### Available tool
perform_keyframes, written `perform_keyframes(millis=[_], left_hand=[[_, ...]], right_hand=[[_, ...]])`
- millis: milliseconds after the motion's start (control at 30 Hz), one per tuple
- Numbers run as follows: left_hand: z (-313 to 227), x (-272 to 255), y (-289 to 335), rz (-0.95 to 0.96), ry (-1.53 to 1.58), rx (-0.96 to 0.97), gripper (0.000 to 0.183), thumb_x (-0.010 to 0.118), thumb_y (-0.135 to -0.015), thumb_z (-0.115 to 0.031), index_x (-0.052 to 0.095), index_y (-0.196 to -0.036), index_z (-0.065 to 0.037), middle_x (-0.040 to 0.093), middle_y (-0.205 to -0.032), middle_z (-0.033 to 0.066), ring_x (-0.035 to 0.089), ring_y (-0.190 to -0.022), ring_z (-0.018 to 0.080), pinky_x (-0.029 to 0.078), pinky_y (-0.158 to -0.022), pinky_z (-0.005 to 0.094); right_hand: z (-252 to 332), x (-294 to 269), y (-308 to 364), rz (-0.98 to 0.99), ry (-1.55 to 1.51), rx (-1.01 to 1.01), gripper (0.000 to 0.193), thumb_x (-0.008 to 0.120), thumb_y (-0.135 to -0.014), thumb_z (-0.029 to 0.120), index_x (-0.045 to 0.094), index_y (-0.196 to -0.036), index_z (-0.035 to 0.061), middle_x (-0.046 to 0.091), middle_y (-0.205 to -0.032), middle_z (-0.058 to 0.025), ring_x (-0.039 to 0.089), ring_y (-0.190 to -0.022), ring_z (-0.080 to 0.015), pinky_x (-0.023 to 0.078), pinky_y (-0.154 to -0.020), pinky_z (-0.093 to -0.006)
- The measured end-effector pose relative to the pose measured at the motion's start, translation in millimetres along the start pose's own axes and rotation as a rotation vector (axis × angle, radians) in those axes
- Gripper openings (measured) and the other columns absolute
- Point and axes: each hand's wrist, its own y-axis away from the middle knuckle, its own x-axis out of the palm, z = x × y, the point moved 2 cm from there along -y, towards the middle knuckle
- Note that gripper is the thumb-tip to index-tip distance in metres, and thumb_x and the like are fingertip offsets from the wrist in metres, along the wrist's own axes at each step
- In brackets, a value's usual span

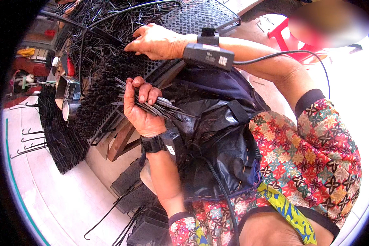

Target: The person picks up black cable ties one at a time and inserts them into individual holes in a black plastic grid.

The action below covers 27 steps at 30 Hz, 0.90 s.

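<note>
My left hand [142,107] is closed around a bundle of thin dark metal pins [162,107], which stick out on both sides of the fist. Above it, my right hand [162,42] reaches over a black perforated board [160,69], thumb and fingers drawn together at the board's upper part. Whatever the fingertips hold is too small and dark to make out. Dense rows of upright black pieces [98,96] cover much of this board. Past the right fingertips lies a heap of loose dark pins [98,49]. Both wrists wear strapped black boxes.
A second perforated panel [196,16] lies at the top. Stacked black racks with hooks [63,127] stand on the left floor, and more dark panels [141,192] lie below. A wooden support [123,141] holds the board. A red stool [280,35] and another person are at upper right.
</note>
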Motion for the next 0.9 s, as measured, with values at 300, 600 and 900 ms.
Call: perform_keyframes(millis=[300, 600, 900], left_hand=[[-3, -2, 0, 0.01, 0.005, -0.001, 0.008, 0.049, -0.082, -0.009, 0.049, -0.085, -0.002, 0.047, -0.075, 0.0038, 0.038, -0.049, 0.0066, 0.032, -0.042, 0.0201], [-3, -1, 4, -0.042, -0.004, 0.026, 0.008, 0.049, -0.082, -0.01, 0.046, -0.078, -0.003, 0.047, -0.073, 0.0027, 0.038, -0.049, 0.0071, 0.032, -0.042, 0.0208], [-2, -1, 1, -0.018, 0.03, 0.005, 0.007, 0.05, -0.081, -0.009, 0.048, -0.079, -0.002, 0.047, -0.073, 0.0025, 0.038, -0.049, 0.0068, 0.031, -0.043, 0.0202]], right_hand=[[-3, 1, 1, -0.075, -0.019, -0.035, 0.012, 0.06, -0.069, 0.016, 0.056, -0.071, 0.0048, 0.057, -0.071, -0.0086, 0.053, -0.074, -0.0272, 0.041, -0.07, -0.0364], [3, -8, -13, -0.102, -0.048, -0.087, 0.011, 0.06, -0.066, 0.01, 0.053, -0.067, 0.0021, 0.054, -0.068, -0.0104, 0.052, -0.073, -0.029, 0.043, -0.067, -0.0361], [-8, 2, -1, 0.058, 0.052, 0.064, 0.017, 0.063, -0.065, 0.018, 0.056, -0.07, 0.0031, 0.056, -0.073, -0.0085, 0.053, -0.077, -0.0272, 0.04, -0.073, -0.0349]])
